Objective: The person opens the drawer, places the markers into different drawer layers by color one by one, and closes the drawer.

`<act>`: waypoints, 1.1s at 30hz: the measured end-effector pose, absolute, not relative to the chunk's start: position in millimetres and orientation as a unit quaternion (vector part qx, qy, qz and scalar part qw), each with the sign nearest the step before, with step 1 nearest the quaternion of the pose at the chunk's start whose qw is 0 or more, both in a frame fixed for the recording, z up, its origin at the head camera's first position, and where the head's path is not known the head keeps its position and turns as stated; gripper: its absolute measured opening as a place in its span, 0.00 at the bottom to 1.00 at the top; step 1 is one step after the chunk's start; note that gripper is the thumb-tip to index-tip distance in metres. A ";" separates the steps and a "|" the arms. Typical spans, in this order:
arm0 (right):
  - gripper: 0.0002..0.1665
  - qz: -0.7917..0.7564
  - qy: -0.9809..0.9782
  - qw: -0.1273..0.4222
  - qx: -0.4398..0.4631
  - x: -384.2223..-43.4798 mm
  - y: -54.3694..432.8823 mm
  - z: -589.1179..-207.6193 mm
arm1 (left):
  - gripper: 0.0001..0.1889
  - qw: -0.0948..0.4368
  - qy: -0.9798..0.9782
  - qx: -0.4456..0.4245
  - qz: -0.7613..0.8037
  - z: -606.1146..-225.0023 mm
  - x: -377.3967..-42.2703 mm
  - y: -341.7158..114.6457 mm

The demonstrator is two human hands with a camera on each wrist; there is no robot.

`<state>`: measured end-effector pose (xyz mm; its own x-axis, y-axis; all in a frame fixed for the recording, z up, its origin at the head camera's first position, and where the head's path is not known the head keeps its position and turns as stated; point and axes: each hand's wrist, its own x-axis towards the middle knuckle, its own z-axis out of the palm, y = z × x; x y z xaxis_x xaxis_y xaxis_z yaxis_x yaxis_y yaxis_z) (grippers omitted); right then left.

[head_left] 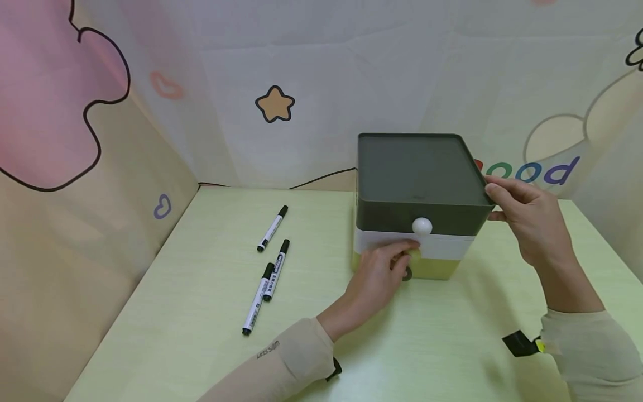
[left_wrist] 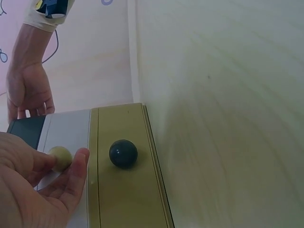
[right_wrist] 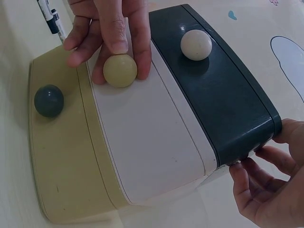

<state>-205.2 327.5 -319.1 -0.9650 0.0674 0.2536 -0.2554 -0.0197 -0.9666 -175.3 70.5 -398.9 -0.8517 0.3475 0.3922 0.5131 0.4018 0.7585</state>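
Note:
A small three-tier drawer box (head_left: 412, 173) stands at the back right of the table, with a dark green top tier, a white middle drawer (right_wrist: 147, 123) and a yellow-green bottom drawer (left_wrist: 118, 194). My left hand (head_left: 374, 273) pinches the pale yellow round knob (right_wrist: 120, 71) of the white drawer between thumb and fingers. At the box's upper right edge, my right hand (head_left: 532, 218) grips the dark green tier, thumb near the top rim and fingers against the side. A white knob (head_left: 422, 226) is on the top tier, a dark green knob (left_wrist: 123, 153) on the bottom one. All drawers look closed.
Left of the box lie three black-capped white markers: one farther back (head_left: 273, 229), and a middle one (head_left: 276, 271) touching the nearest (head_left: 258, 300). A printed cloth backdrop (head_left: 321, 84) rises behind the pale green table (head_left: 201, 268).

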 end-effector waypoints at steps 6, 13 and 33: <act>0.15 0.711 -0.691 0.113 0.066 -204.1 327.5 -318.7 | 0.13 0.089 -0.830 -0.258 -0.486 -398.8 -176.2 70.2; 0.14 0.709 -0.693 0.112 0.060 -204.3 327.2 -317.9 | 0.13 0.093 -0.834 -0.256 -0.480 -398.7 -176.7 70.1; 0.13 0.707 -0.696 0.112 0.056 -205.1 326.9 -318.2 | 0.17 0.117 -0.848 -0.255 -0.450 -403.4 -172.4 66.0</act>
<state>-205.1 326.9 -318.2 -0.9687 0.0797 0.2350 -0.2363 -0.0070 -0.9717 -172.4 66.0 -403.4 -0.8421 0.3281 0.4279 0.5383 0.4652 0.7027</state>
